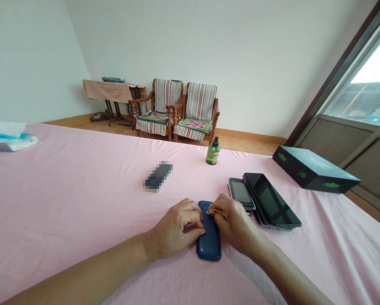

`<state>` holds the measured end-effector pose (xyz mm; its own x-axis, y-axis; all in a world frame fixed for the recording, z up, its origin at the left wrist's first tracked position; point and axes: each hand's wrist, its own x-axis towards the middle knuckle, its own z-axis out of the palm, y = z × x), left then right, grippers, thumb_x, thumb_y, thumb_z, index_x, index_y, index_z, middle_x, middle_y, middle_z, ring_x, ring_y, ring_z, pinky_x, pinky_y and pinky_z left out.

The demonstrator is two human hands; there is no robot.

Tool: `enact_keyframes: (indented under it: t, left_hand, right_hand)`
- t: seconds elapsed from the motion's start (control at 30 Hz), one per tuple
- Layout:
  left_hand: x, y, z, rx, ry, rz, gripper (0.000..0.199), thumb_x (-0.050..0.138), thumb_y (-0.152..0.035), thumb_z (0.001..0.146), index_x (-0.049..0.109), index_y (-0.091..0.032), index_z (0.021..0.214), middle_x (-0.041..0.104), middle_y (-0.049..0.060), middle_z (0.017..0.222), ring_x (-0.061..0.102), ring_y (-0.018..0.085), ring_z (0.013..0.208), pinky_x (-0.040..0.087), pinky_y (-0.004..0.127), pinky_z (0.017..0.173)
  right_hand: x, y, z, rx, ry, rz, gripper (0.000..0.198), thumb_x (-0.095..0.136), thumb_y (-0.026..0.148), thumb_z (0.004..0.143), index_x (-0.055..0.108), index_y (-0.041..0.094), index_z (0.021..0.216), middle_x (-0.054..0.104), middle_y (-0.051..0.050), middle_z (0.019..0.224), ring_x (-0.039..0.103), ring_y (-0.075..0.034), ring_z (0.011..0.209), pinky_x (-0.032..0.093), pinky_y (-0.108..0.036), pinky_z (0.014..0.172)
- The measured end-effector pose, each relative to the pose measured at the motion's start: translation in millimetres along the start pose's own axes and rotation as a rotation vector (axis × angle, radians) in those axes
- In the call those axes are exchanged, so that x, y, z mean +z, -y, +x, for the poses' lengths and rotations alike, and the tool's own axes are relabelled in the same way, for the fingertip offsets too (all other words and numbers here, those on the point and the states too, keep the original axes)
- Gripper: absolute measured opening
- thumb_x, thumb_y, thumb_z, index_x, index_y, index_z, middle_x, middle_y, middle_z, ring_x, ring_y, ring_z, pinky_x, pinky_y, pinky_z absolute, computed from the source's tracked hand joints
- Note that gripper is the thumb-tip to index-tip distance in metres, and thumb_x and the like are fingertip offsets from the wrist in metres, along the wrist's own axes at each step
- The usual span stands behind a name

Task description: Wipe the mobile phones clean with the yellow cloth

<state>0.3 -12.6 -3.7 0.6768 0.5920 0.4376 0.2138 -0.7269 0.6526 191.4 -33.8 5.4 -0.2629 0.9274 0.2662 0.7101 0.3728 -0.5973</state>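
A dark blue mobile phone [209, 243] lies on the pink cloth, its plain side up. My left hand [177, 228] is closed on its left edge, fingers and thumb pressed against it. Bunched in my right hand [234, 218] is a small yellowish cloth [212, 211], pinched against the upper part of the phone. Most of that cloth is hidden by the fingers. Just right of my right hand lies a smaller phone [241, 193], beside a stack of black tablets [274, 201].
The pink cloth [81, 182] covers the wide surface. Beyond my hands are a pixelated dark object [158, 176] and a green spray bottle [213, 153]. A black box [317, 167] sits far right, a tissue pack [12, 140] far left. Two wooden chairs [196, 125] stand behind.
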Motion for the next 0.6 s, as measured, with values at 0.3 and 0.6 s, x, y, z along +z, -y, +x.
enact_keyframes:
  t: [0.3,0.6]
  left_hand:
    - [-0.2,0.8,-0.7,-0.001,-0.003,-0.007,0.014,0.065,-0.009,0.082,0.061,-0.016,0.071,0.064,0.005,0.086,0.057,0.018,0.084,0.044,0.027,0.074]
    - [-0.3,0.5,0.0,-0.009,-0.002,-0.007,0.013,0.065,-0.01,0.083,0.062,-0.016,0.071,0.064,0.005,0.085,0.057,0.018,0.084,0.044,0.027,0.073]
  right_hand:
    - [-1.7,-4.2,2.0,0.025,0.033,0.026,0.027,0.049,0.001,0.082,0.07,0.017,0.073,0.061,-0.003,0.072,0.06,-0.015,0.068,0.044,-0.026,0.065]
    - [3.6,-6.7,3.8,0.049,0.008,0.005,0.025,0.05,0.003,0.082,0.07,0.017,0.076,0.062,-0.004,0.077,0.061,-0.017,0.073,0.045,-0.027,0.068]
